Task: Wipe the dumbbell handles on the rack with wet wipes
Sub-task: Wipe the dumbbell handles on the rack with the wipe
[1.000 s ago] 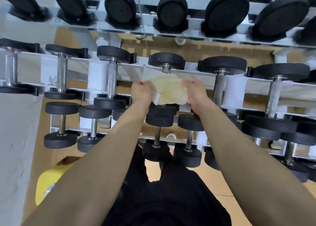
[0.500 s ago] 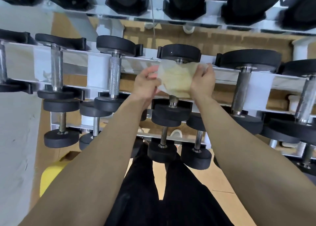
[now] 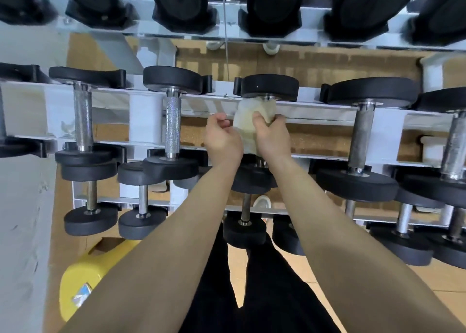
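A pale yellowish wet wipe (image 3: 248,123) is wrapped round the handle of a black dumbbell (image 3: 269,86) on the middle tier of the white rack (image 3: 141,115). My right hand (image 3: 273,137) grips the wipe and the handle beneath it, so the handle itself is hidden. My left hand (image 3: 222,138) sits just left of the wipe with curled fingers; whether it still touches the wipe I cannot make out. Bare knurled handles (image 3: 173,126) of neighbouring dumbbells stand to the left and right.
Larger black dumbbells (image 3: 180,2) fill the top tier, smaller ones (image 3: 90,220) the bottom tier. A thin cable (image 3: 225,42) hangs down behind the rack. A yellow object (image 3: 83,279) lies on the wooden floor at lower left, beside a grey wall (image 3: 22,231).
The wipe, held spread between both hands before, is now wrapped round the dumbbell handle under my right hand. My left hand has let go of its edge or loosened.
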`<state>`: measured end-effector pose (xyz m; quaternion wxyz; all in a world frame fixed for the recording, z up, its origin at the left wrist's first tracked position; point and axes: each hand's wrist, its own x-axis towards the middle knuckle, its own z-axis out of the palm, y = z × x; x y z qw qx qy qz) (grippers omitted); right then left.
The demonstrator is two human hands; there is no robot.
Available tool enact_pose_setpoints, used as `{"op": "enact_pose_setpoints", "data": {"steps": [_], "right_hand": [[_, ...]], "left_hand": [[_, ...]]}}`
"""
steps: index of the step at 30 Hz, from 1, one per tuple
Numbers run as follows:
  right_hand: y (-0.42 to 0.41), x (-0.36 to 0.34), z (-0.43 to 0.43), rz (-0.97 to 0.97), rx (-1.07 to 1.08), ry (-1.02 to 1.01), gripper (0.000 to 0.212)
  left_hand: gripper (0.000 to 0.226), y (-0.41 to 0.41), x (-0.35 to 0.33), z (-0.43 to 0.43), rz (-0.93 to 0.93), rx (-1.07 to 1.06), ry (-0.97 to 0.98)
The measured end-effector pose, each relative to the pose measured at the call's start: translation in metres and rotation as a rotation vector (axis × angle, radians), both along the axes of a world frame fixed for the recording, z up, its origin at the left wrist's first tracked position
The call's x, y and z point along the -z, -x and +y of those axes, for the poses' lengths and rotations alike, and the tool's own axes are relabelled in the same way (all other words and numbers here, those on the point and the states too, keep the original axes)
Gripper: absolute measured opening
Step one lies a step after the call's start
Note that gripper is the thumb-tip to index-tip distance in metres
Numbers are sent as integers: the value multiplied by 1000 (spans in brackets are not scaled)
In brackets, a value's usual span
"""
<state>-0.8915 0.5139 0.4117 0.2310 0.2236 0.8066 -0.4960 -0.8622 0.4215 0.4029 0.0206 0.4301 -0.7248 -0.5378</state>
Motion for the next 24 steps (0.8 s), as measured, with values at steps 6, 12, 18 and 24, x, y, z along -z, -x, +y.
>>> {"op": "enact_pose_setpoints", "data": {"steps": [6, 12, 18, 24], "right_hand": [[24, 19, -1, -98, 135, 217, 23], [15, 13, 22, -367, 143, 736, 20], [0, -2, 18, -176, -121, 176, 13], [15, -4, 4, -219, 22, 77, 18]], "left_hand": [[27, -11, -3, 16, 76, -58, -24], [19, -13, -2, 38, -7, -89, -58], [17, -12, -2, 39, 10, -91, -32], [23, -15, -4, 40, 1, -83, -32]]}}
